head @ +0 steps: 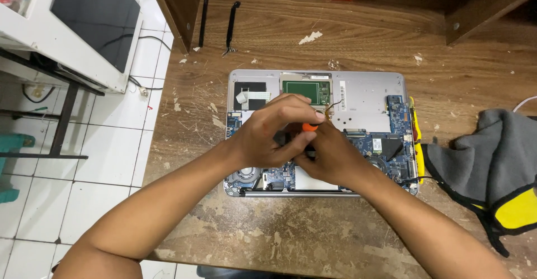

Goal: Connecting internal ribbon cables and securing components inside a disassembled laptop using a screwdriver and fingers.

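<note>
An opened silver laptop base (pixel 366 91) lies on the worn wooden table (pixel 291 223), with its blue circuit board (pixel 391 145), a fan (pixel 249 174) and a green board (pixel 306 90) exposed. Both hands meet over the middle of the laptop. My left hand (pixel 271 136) curls over an orange-handled screwdriver (pixel 309 127), gripping its top. My right hand (pixel 330 156) is closed around the lower part of the same tool, fingers pressed against the board. The tool's tip is hidden under the hands.
A grey and yellow cloth bag (pixel 492 164) lies at the right of the laptop. Two black pry tools (pixel 230 27) rest at the table's far left. A yellow tool (pixel 417 139) lies along the laptop's right edge. A white cabinet (pixel 72 27) stands on the tiled floor at left.
</note>
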